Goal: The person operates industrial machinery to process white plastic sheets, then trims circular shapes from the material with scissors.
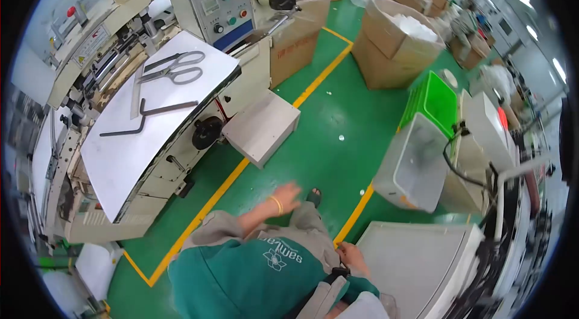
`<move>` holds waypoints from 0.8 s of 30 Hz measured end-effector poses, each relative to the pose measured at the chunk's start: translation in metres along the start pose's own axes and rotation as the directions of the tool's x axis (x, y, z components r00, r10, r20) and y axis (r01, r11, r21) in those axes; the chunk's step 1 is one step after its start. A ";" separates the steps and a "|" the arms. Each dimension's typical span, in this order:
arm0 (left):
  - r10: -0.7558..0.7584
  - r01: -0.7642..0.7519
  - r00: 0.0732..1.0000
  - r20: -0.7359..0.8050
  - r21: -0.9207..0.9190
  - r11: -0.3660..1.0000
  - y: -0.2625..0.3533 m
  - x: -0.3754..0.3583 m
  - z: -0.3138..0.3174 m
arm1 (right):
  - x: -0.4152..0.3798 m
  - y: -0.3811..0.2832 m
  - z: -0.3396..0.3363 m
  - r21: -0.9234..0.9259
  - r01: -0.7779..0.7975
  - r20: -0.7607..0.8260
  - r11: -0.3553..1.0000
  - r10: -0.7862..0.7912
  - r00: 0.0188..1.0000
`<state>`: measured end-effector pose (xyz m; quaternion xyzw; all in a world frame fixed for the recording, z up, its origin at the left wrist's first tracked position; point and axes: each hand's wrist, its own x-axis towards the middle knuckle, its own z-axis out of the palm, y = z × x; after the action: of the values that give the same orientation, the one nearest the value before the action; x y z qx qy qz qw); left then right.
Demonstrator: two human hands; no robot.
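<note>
My left hand (284, 197), with a yellow band at the wrist, hangs over the green floor in front of my body. Its fingers look apart and slightly blurred, with nothing visible in them. Close to my waist on the right, my right hand (354, 257) has its fingers curled together; what they hold is too small to make out. A black buckle (341, 271) lies just below it. Grey-handled scissors (175, 72), a metal ruler (136, 93) and dark hex keys (143, 120) rest on the white machine top (126, 156), away from both hands.
A control box (214, 11) stands on the machine, with a low step box (262, 128) beside it. Cartons (392, 44) are further ahead. Green (439, 102) and grey (410, 162) bins and a pale cabinet (416, 265) flank the right. Yellow lines (325, 75) mark the floor.
</note>
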<state>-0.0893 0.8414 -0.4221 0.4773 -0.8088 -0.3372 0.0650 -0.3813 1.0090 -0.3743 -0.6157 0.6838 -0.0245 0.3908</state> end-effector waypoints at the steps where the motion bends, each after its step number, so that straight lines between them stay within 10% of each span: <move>1: -0.032 0.018 0.971 -0.238 -0.063 0.998 0.008 0.029 -0.028 | 0.026 0.003 -0.027 0.028 0.037 0.016 0.999 -0.038 0.999; 4: -0.151 0.007 0.672 -0.725 -0.198 0.980 0.031 0.108 -0.149 | 0.118 0.012 -0.116 -0.108 0.061 0.145 0.992 -0.045 0.988; 8: -0.162 0.068 0.289 -0.943 -0.148 0.987 0.032 0.159 -0.272 | 0.251 -0.030 -0.232 -0.368 0.381 0.232 0.848 -0.313 0.921; 17: -0.088 0.601 -0.279 -0.956 -0.245 0.760 -0.093 0.291 -0.384 | 0.527 -0.238 -0.363 -0.223 0.771 0.070 0.596 -0.779 0.623; 22: -0.052 0.486 -0.627 -0.777 -0.442 0.754 -0.137 0.338 -0.404 | 0.630 -0.268 -0.417 -0.230 0.718 0.216 0.657 -0.685 0.696; 24: 0.084 0.585 -0.630 -0.772 -0.401 0.705 -0.138 0.340 -0.414 | 0.663 -0.254 -0.430 -0.259 0.673 0.217 0.693 -0.638 0.739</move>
<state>0.0057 0.3203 -0.2635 0.7442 -0.1638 0.4126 0.4992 -0.3730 0.1844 -0.2793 -0.8742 0.3906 -0.0170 0.2879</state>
